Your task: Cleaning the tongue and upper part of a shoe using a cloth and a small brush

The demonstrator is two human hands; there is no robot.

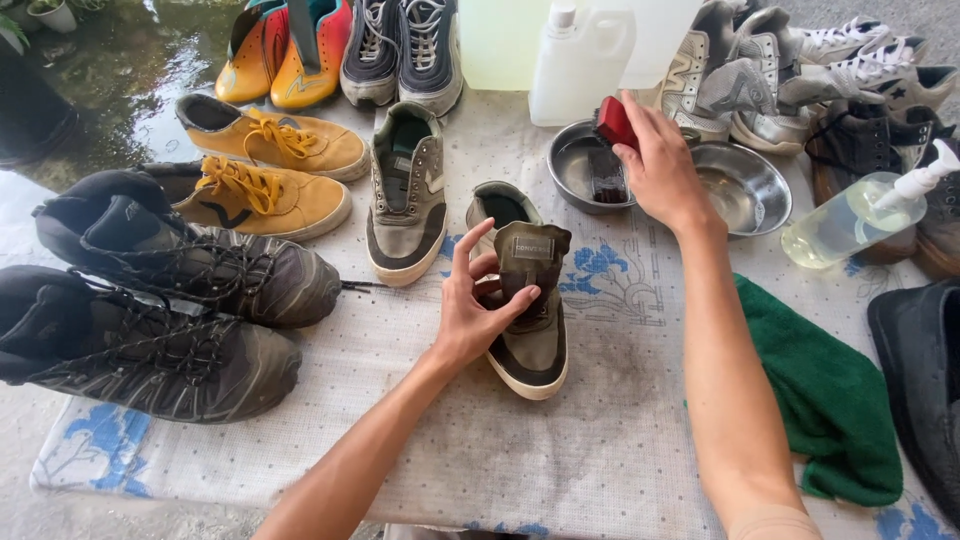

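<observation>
Black, mud-streaked hiking boots (170,300) lie at your far left on the patterned tablecloth (400,440), with a pair of mustard-yellow suede shoes (265,170) behind them and orange-and-teal football boots (285,50) further back. Next comes a grey-olive sneaker (407,195) with no laces, standing just beside its mate. That mate, the olive sneaker (525,330), sits at the middle of the cloth, and your left hand (470,315) is closed on its tongue, pulling the tongue up with thumb and fingers. To the right, your right hand (660,165) grips a red-backed brush (612,125) and holds its bristles down in a small steel bowl (580,165) of water; a second steel bowl (745,190) touches it. Behind the bowls stand a white jug (580,60) and a pile of pale trainers (790,60). Further right lie a clear pump bottle (850,220) on its side and a green towel (830,400) beside your forearm.
</observation>
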